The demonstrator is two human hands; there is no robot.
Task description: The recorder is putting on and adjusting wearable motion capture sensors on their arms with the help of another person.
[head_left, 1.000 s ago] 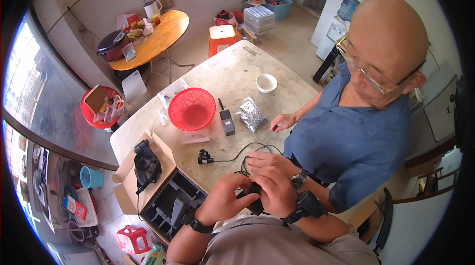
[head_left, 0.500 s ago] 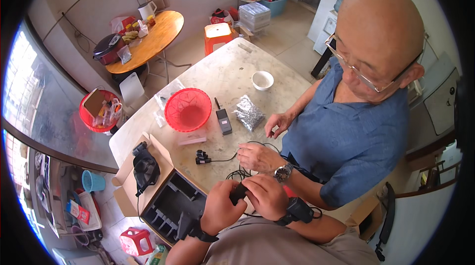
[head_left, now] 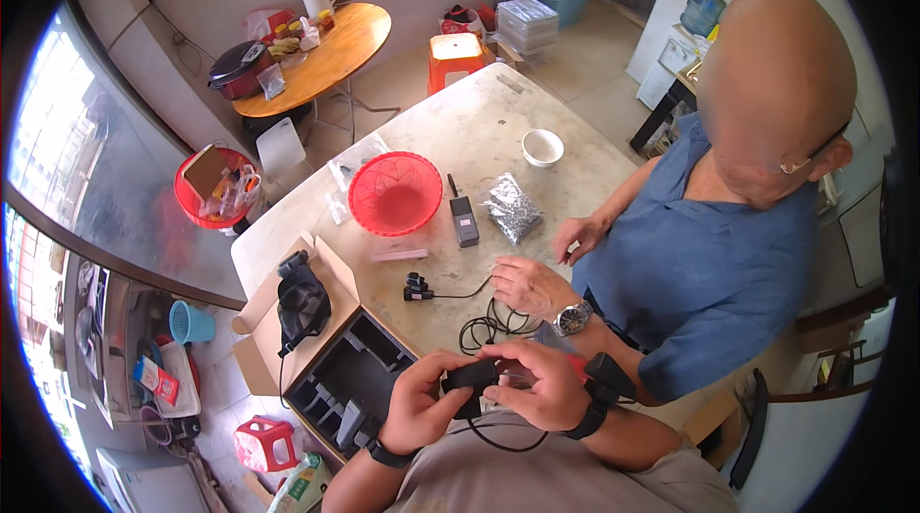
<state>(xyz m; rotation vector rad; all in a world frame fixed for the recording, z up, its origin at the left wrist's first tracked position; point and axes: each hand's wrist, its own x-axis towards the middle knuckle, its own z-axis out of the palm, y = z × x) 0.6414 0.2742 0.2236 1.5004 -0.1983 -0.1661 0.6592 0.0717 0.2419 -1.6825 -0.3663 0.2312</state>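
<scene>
Gripping small black device (head_left: 471,376) in left hand (head_left: 422,405), curling thumb and fingers closed on it; pinching its right side with partly curled right hand (head_left: 544,387). Holding it before shirt (head_left: 565,467), near coiled black cable (head_left: 492,324) on tabletop (head_left: 460,120), right of open cardboard box (head_left: 333,276).

Black device (head_left: 470,379), red basket (head_left: 395,195), white bowl (head_left: 542,149), speckled silver packet (head_left: 514,210)

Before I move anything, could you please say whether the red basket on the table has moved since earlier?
No. Judged against the pale table, the red basket keeps its place, left of the dark handheld radio; only the view has shifted.
</scene>
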